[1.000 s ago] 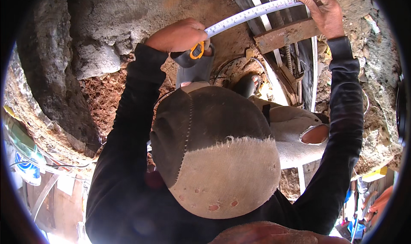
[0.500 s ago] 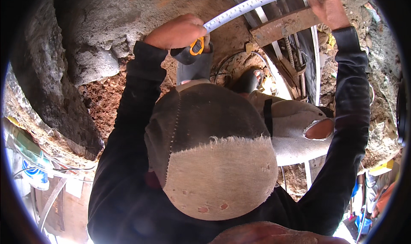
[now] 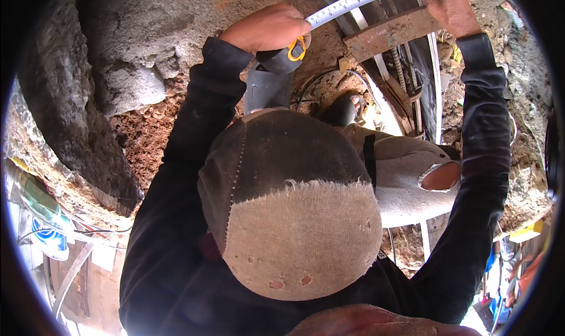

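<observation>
My left hand (image 3: pixel 268 28) is closed around a tape measure, its black case (image 3: pixel 276 60) with a yellow-orange part (image 3: pixel 296 49) showing below the fingers. From it the white blade (image 3: pixel 353 2) runs up and right, bowed slightly, to my right hand (image 3: pixel 450 9). The fingers of that hand are pinched on the blade's far end, partly cut off by the top of the view. Just under the blade, near my right hand, lies a rusty flat metal bar (image 3: pixel 391 34) across long metal strips and rods (image 3: pixel 406 71).
Rough rock (image 3: pixel 135 35) rises at the left, with loose reddish soil (image 3: pixel 141 138) beside it. A rounded shape in worn cloth (image 3: pixel 300 230) fills the middle; a torn trouser leg (image 3: pixel 406 171) lies right of it. Below the bar are a foot in a dark sandal (image 3: pixel 344 109) and a thin cable (image 3: pixel 315 80).
My left hand has moved right and slightly up with the tape case, so the stretch of blade between my hands is shorter. My right hand has hardly moved.
</observation>
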`<move>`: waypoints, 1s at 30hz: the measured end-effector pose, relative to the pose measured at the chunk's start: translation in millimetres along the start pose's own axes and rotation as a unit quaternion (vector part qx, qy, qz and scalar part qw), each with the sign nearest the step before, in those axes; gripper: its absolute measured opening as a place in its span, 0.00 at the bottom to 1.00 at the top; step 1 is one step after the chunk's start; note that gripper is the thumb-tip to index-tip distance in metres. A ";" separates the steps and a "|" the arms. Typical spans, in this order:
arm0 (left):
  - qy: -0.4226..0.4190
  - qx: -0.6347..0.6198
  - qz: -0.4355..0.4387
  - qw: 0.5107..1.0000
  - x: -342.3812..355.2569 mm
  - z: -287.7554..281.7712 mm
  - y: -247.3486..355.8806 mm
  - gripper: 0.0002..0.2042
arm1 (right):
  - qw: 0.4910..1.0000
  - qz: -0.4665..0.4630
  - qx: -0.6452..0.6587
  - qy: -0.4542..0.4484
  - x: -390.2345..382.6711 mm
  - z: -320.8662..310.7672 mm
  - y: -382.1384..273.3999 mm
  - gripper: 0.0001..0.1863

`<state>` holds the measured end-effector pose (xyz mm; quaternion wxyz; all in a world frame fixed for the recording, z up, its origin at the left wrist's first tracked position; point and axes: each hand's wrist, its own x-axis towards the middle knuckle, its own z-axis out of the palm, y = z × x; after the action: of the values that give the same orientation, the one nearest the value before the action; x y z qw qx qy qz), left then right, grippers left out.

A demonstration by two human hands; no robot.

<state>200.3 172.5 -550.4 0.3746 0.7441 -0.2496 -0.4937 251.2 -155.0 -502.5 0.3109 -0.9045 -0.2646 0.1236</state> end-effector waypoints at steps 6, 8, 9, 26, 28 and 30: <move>0.023 -0.028 -0.012 0.999 13.3 1.9 6.0 0.18 | 1.000 0.020 -0.008 -0.014 2.6 -6.8 -13.2 0.07; 0.028 -0.008 -0.006 1.000 16.4 1.6 6.2 0.17 | 0.999 0.014 -0.035 -0.007 2.5 -9.8 -19.0 0.06; 0.031 -0.003 -0.005 0.999 20.6 3.7 0.8 0.17 | 0.998 0.005 -0.058 0.006 0.7 -8.9 -20.1 0.05; 0.049 0.145 0.110 0.982 24.0 8.1 -5.5 0.15 | 0.981 0.031 -0.180 -0.068 -41.3 37.3 -112.4 0.22; 0.037 0.291 0.175 0.940 26.5 7.0 -9.3 0.13 | 0.981 0.131 -0.124 -0.072 -44.2 30.8 -134.4 0.20; 0.041 0.254 0.122 0.959 24.6 9.7 -8.7 0.12 | 0.977 0.188 -0.091 -0.051 -55.4 27.4 -141.2 0.18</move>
<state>200.9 156.4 -573.1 0.2408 0.7981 -0.4400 -0.3339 137.9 -78.0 -431.9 0.1850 -0.9550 -0.1151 0.2012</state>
